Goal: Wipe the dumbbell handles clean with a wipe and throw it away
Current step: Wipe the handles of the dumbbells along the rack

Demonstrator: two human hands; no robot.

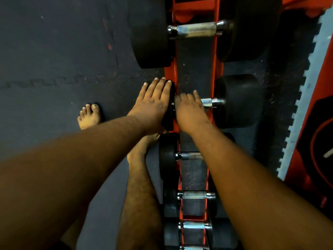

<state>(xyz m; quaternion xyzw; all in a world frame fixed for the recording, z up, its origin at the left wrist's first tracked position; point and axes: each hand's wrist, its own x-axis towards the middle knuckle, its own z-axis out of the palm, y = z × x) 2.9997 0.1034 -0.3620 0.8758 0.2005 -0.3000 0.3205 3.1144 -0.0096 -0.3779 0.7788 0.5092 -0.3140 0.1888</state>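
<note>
Dumbbell (236,101) lies on orange rack (169,73). Right hand (189,109) curls round its handle (207,102); wipe hidden. Left hand (155,103), fingers straight, presses flat on near weight.

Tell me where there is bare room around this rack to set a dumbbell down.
Free: the dark floor mat left of the orange rack, beyond the bare foot; also the strip between the big dumbbell and the one under the right hand and left hand. Crowded: the nearer rack, dumbbells packed close.
</note>
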